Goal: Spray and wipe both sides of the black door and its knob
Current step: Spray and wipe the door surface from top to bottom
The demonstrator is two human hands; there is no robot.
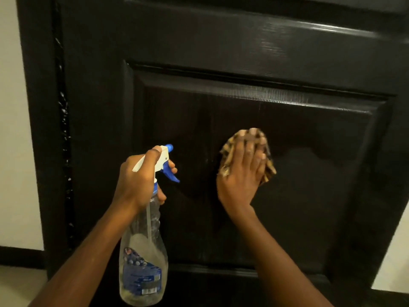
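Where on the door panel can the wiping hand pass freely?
Free: the panel right of the cloth up to its right edge, and the strip above it. Crowded: left, where the spray bottle hangs close to the right hand.

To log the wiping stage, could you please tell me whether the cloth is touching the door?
Touching. The head view shows the right hand pressing the cloth flat against the door, on its lower panel, with no gap between them.

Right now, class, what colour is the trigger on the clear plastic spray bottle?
The trigger is blue; head view.
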